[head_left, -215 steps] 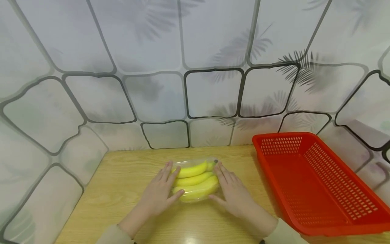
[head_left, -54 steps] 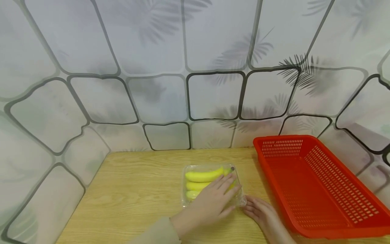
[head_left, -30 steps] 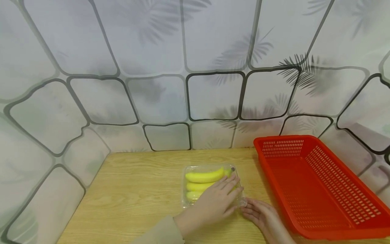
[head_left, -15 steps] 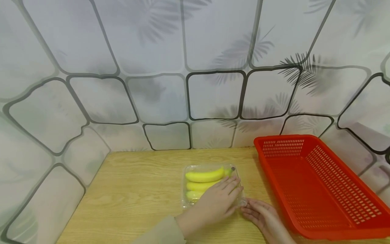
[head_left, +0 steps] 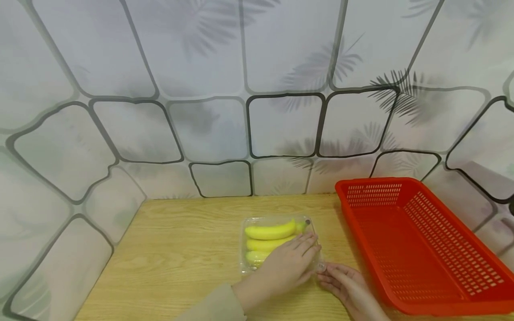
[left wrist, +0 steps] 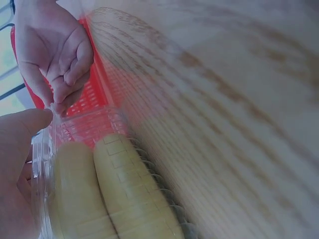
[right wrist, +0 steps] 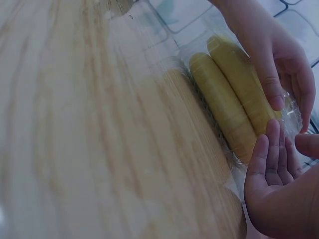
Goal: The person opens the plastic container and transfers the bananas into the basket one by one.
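Observation:
A clear plastic box [head_left: 243, 263] of yellow bananas [head_left: 270, 232] lies on the wooden table. My left hand [head_left: 287, 265] rests across its right half, fingers fairly straight, covering part of the bananas. At the near right corner, my right hand [head_left: 345, 283] pinches a bit of clear plastic between thumb and fingers. The left wrist view shows the left thumb [left wrist: 35, 119] reaching along the box edge towards the right fingertips. In the right wrist view, both hands meet at the end of the box, beside the bananas [right wrist: 229, 99].
A red perforated plastic basket [head_left: 421, 258] stands on the table at the right, close beside my right hand. The wooden tabletop [head_left: 176, 249] stretches to the left of the box. A patterned wall covering [head_left: 209, 125] rises behind the table and at both sides.
Since the oldest frame, the box sits further right; the left hand has crossed onto its right half and the right hand has moved to its near right corner. Over the last second, hardly any movement.

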Demonstrator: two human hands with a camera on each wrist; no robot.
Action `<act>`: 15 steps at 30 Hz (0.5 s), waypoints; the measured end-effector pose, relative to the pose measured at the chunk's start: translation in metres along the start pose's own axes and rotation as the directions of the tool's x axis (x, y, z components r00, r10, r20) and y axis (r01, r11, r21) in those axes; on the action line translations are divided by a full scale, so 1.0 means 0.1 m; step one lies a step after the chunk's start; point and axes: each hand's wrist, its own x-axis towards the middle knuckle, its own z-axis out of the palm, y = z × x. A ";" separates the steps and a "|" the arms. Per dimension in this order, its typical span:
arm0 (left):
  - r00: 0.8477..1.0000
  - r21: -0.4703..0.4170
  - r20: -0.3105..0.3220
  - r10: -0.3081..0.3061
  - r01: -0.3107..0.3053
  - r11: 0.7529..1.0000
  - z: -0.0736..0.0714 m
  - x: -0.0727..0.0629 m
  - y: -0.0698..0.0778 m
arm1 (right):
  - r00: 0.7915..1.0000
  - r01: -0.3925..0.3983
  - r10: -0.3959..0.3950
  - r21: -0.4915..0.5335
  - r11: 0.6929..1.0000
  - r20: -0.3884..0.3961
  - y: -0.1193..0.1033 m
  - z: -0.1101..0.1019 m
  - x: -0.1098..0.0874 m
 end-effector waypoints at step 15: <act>1.000 0.061 -0.016 0.004 -0.003 0.998 0.04 0.02 0.03 | 0.998 -0.031 0.031 -0.015 0.999 -0.054 0.02 0.02 0.00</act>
